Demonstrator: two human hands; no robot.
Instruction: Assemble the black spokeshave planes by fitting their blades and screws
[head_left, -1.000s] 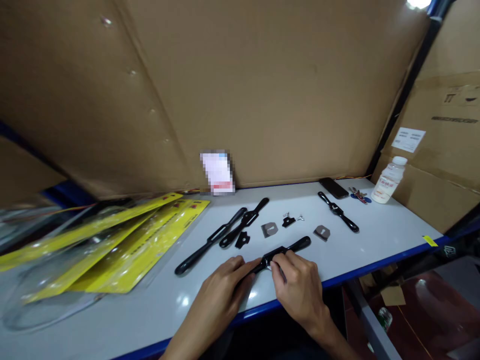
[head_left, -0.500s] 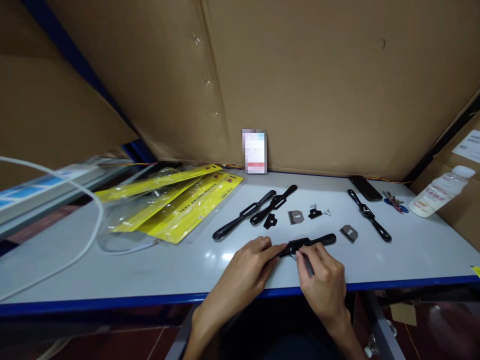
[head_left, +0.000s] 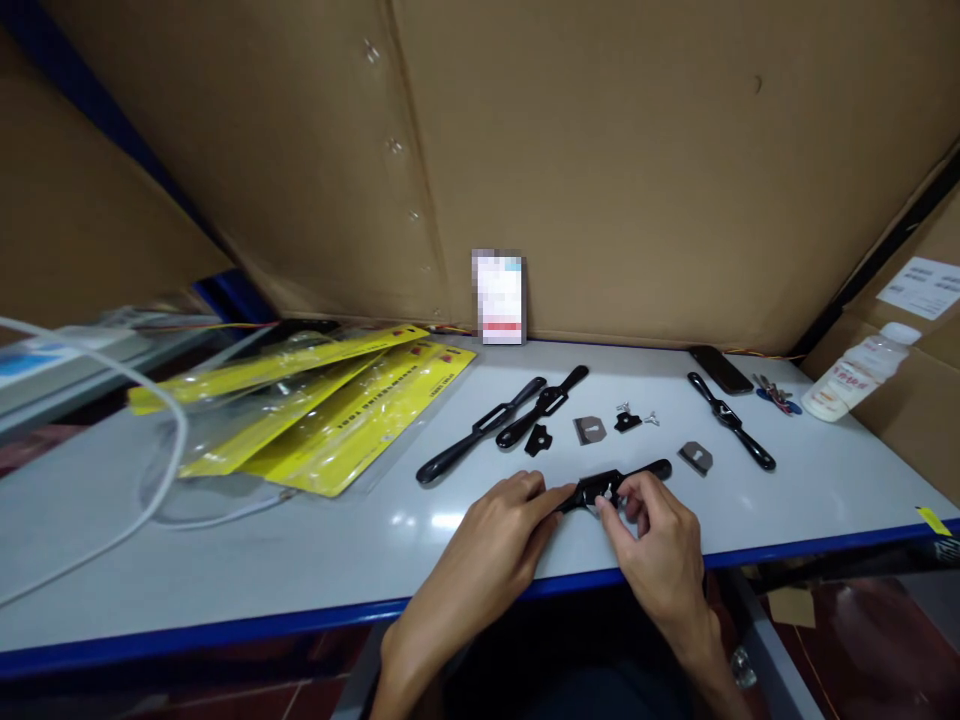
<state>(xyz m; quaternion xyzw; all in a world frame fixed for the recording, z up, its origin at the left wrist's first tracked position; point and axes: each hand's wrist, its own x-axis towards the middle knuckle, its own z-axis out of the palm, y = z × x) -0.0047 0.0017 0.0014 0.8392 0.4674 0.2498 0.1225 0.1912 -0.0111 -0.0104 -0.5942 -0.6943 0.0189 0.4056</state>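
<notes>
At the table's near edge my left hand [head_left: 510,520] is closed on the left handle of a black spokeshave [head_left: 600,487]. My right hand [head_left: 654,515] bends over the tool's middle, thumb and forefinger pinching at a small silver wing screw [head_left: 609,491]. Part of the spokeshave's body is hidden by those fingers. Behind it lie a black cap plate [head_left: 538,440], a grey blade [head_left: 590,431], another cap plate [head_left: 627,418] and a loose wing screw [head_left: 652,419]. A second blade [head_left: 696,457] rests to the right.
Other spokeshave bodies [head_left: 484,430] lie beyond my hands, one [head_left: 729,418] at right. Yellow packaging cards [head_left: 360,430] and a white cable [head_left: 176,440] occupy the left. A phone [head_left: 720,370], keys [head_left: 776,395] and a bottle [head_left: 855,375] stand or lie rightward; a lit screen [head_left: 501,298] leans behind.
My right fingers have shifted at the spokeshave's middle, and the silver wing screw now shows. A dark strip under that hand is out of sight. My left hand keeps its hold.
</notes>
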